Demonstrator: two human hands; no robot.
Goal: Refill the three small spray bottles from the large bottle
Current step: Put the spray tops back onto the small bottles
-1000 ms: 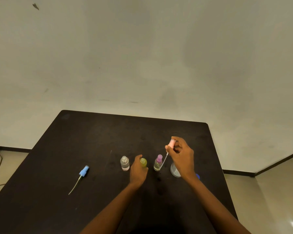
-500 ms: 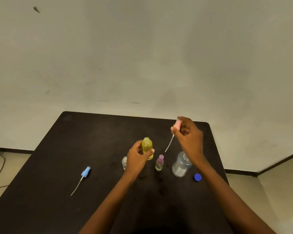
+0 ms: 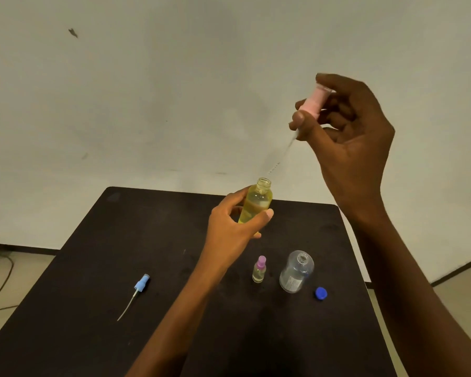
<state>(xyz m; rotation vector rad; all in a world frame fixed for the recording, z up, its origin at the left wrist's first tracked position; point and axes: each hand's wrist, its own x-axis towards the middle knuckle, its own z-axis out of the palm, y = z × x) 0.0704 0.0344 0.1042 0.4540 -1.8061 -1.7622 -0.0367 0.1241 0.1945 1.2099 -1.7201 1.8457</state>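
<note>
Above bench (image 3: 147,227), uncapping, we reckon: left hand (image 3: 234,224) grips yellow bottle (image 3: 256,204), right hand (image 3: 350,140) at 1 o'clock pinches pink sprayer (image 3: 316,100). Next: pour from large bottle (image 3: 297,272).

One head-worn wide-angle cam, looking fwd and down from over the near side of the dark table (image 3: 147,240). It faces a pale wall (image 3: 201,77) that fills the upper half of frame, w/ strips of floor (image 3: 19,273) at both lower sides and straight lines bent toward the edges. Close range: both forearms come in from the bottom, left hand (image 3: 229,229) approx frame centre, right hand (image 3: 348,137) up high right and nearer the lens so it looks bigger; table's far edge sits mid-frame, near edge cut off at bottom.
</note>
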